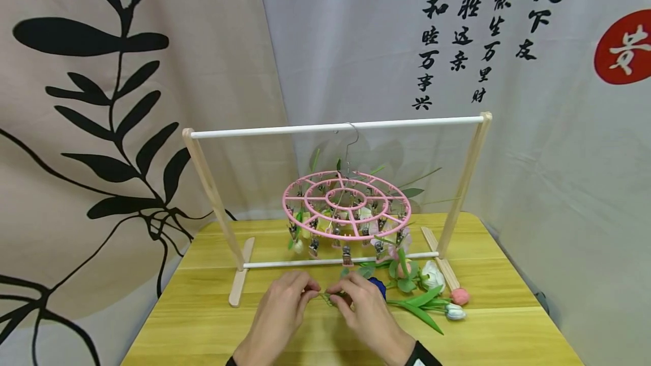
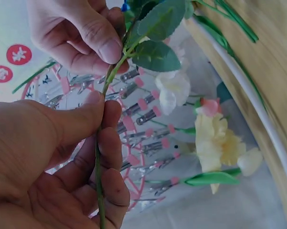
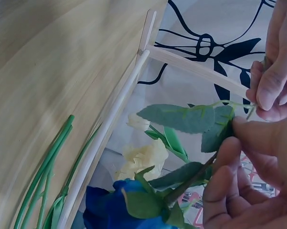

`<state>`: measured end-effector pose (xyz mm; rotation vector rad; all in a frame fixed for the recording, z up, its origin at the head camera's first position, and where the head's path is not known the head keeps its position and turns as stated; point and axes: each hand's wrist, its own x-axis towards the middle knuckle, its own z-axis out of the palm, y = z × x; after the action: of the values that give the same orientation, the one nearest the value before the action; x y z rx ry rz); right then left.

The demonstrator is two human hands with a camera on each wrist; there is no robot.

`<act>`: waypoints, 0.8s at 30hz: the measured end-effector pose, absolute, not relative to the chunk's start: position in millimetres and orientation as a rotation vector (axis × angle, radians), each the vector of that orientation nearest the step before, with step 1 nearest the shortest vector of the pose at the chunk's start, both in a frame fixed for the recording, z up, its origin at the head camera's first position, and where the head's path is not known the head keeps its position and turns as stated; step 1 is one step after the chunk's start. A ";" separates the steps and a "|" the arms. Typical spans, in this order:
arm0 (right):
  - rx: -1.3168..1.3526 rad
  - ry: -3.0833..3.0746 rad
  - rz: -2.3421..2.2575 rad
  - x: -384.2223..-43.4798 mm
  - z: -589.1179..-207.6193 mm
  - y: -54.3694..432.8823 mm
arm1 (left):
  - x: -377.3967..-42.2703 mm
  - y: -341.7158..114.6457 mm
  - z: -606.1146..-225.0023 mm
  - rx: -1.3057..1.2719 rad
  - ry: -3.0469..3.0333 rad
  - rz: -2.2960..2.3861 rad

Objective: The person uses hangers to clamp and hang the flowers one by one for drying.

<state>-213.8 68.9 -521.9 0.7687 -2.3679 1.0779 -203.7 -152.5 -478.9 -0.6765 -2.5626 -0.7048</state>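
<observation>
Both hands are at an artificial blue rose [image 3: 117,205] in front of the hanger rack. My left hand [image 1: 281,310] pinches its thin green stem [image 2: 99,183] between thumb and forefinger, and the stem's lower end runs down across the other fingers. My right hand [image 1: 363,312] grips the same stem higher up, close to its leaves [image 3: 177,118]. In the head view the blue bloom shows just beyond the right hand, partly covered by it. Bare stem spans the small gap between the two hands.
A pink round clip hanger [image 1: 347,237] hangs from the white rod [image 1: 285,130] of a wooden rack, with several flowers clipped on. Right of my hands, a white flower [image 1: 432,275], pink bud [image 1: 460,296], pale tulip [image 1: 455,312] and green leaves lie on the wooden table [image 1: 203,309].
</observation>
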 end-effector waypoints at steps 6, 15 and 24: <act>0.751 -2.390 1.102 -213.6 -518.5 74.4 | -199.0 -151.8 -474.3 -0.628 -2.494 -0.647; 0.656 -2.341 1.293 -211.7 -507.2 80.5 | -204.4 -162.7 -479.3 -0.380 -2.419 -1.139; 0.648 -2.242 1.423 -204.8 -501.7 76.1 | -201.0 -135.8 -507.2 -0.451 -2.437 -1.478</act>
<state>-204.8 76.1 -501.7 0.6482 -2.2418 1.4228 -201.0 -135.8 -507.2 -0.4508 -2.4365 -1.4784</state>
